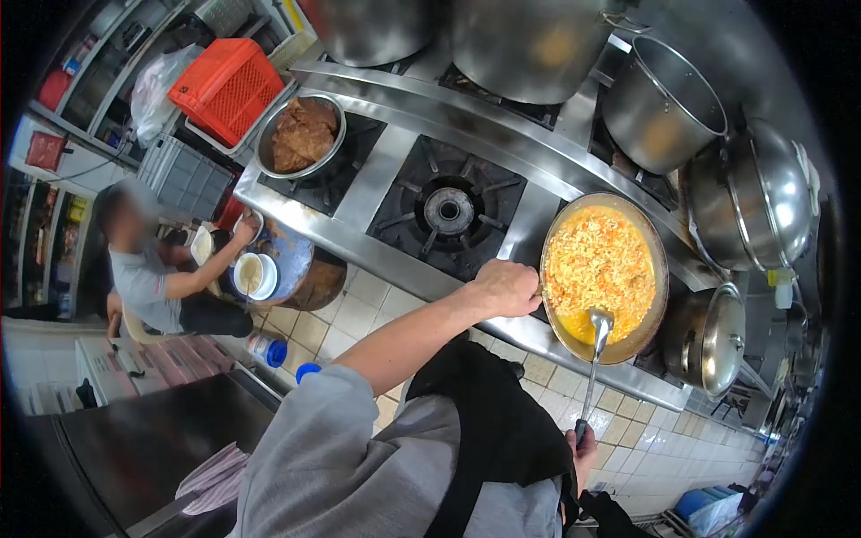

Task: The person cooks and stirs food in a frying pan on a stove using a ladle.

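A wide round pan (665, 269) full of yellow-orange food that looks like fried rice with egg (601, 260) is on the right part of the stove. My left hand (507, 289) is closed at the pan's left side; the part it grips is mostly hidden by the fingers. Low in the picture, my right hand (583, 455) is wrapped round the dark handle end of a metal ladle (592, 377). The ladle's bowl rests in the food near the pan's front edge, where some yellow liquid shows.
Left of the pan sits a bare burner (448, 211). Beyond it stands a metal bowl of brown meat (305, 134). Large pots (664, 108) line the back, and lidded pots (708, 341) stand at right. At left a seated person (148, 269) works beside a red crate (229, 90).
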Available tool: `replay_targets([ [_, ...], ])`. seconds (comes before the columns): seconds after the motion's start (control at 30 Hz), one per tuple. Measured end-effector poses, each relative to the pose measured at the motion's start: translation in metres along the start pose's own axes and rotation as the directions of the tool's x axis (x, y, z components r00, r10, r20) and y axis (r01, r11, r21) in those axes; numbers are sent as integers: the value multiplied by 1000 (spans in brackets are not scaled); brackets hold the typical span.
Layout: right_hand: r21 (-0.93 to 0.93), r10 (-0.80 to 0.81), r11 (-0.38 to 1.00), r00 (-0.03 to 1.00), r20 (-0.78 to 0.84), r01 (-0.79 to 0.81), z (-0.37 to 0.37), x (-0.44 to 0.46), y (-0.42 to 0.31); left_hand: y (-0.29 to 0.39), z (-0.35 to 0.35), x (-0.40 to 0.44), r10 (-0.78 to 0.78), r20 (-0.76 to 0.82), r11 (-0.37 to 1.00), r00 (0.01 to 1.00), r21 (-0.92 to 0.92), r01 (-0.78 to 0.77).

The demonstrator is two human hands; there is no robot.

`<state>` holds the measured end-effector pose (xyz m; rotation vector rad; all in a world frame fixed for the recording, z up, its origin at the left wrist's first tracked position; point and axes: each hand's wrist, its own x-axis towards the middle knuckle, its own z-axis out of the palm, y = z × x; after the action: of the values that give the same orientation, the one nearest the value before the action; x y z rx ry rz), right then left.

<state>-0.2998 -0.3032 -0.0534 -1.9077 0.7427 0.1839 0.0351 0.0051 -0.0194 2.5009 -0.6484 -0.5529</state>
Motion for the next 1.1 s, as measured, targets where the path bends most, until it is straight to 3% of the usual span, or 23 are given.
replay_targets([
  [0.07,-17,77,997,997,-13,-77,5,-7,-30,4,-2,0,-52,36,998,998,26,51],
  [0.13,-113,-55,993,995,-79,46,9,-8,-17,11,-13,-1,-84,120,996,989,43,79],
  [0.27,-175,-78,982,996,-47,69,9,-11,-21,32,-32,-2,-173,204,980,964,131,149],
  [0.4,3,-18,1000,991,-136,18,21,-13,-17,22,-15,5,-132,128,969,983,228,100],
  [0.8,-31,47,998,987,-154,-52,38,-13,-19,22,-16,5,-98,114,979,989,191,75],
  [0.93,97,41,995,992,-123,-29,51,-8,7,21,-13,5,-75,96,973,993,226,52],
  [1.03,284,135,953,988,-79,-107,56,-2,15,22,-17,4,-60,102,974,993,225,36],
  [1.1,283,101,956,992,-78,-75,58,7,16,21,-18,4,-38,105,975,994,221,14],
])
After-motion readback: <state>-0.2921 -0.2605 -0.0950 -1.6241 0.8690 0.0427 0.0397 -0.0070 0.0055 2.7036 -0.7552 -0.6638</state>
